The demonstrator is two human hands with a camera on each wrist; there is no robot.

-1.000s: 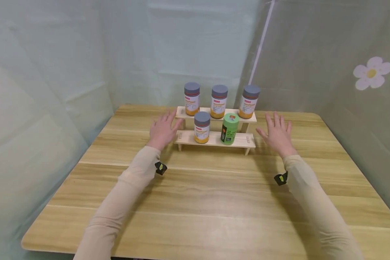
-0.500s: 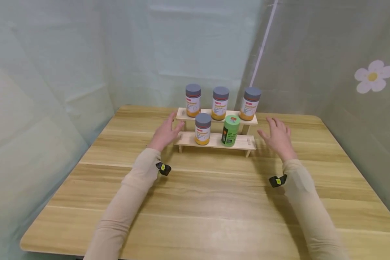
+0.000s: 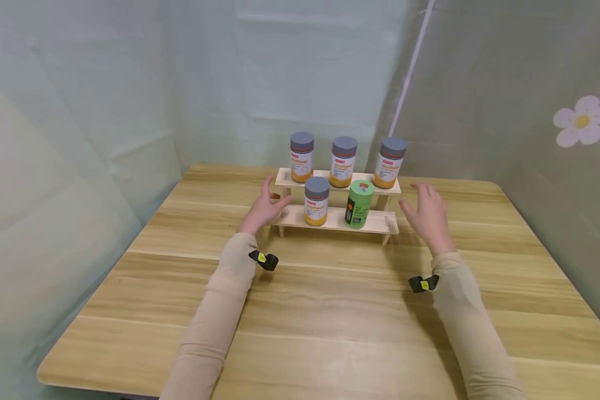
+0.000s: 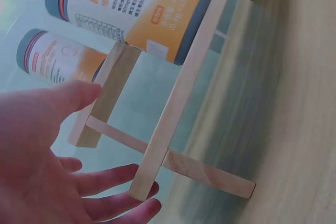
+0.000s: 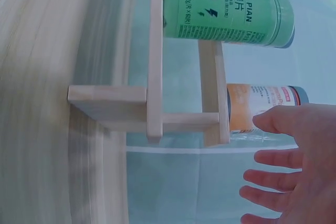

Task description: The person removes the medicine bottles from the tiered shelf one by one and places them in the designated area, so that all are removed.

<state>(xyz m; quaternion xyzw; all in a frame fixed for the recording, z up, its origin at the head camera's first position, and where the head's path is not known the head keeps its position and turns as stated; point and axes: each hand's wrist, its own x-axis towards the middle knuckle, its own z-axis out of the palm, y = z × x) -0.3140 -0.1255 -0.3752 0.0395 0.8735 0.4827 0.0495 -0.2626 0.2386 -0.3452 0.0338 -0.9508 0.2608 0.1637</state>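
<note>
A two-tier wooden display rack (image 3: 336, 218) stands toward the back of the table. Three grey-lidded supplement bottles with white and orange labels line its upper tier, left (image 3: 301, 161), middle (image 3: 342, 164) and right (image 3: 389, 166). A matching bottle (image 3: 316, 204) and a green bottle (image 3: 358, 205) stand upright on the lower tier. My left hand (image 3: 264, 212) is at the rack's left end, fingers loosely bent; in the left wrist view its fingertips (image 4: 149, 208) lie right at the lower board's end. Beside the right end, my right hand (image 5: 315, 166) is held apart from the rack, fingers relaxed and holding nothing.
The rack stands on a wood-grain table (image 3: 330, 311) with rounded corners. Pale green curtain cloth (image 3: 320, 66) hangs behind it, and a grey cloth with a white flower (image 3: 584, 121) is on the right. Each sleeve carries a black wrist camera (image 3: 264, 260).
Both hands have turned inward toward the rack's ends, their fingers less spread than before. My left hand has come closer to the left end. Rack and bottles keep their places.
</note>
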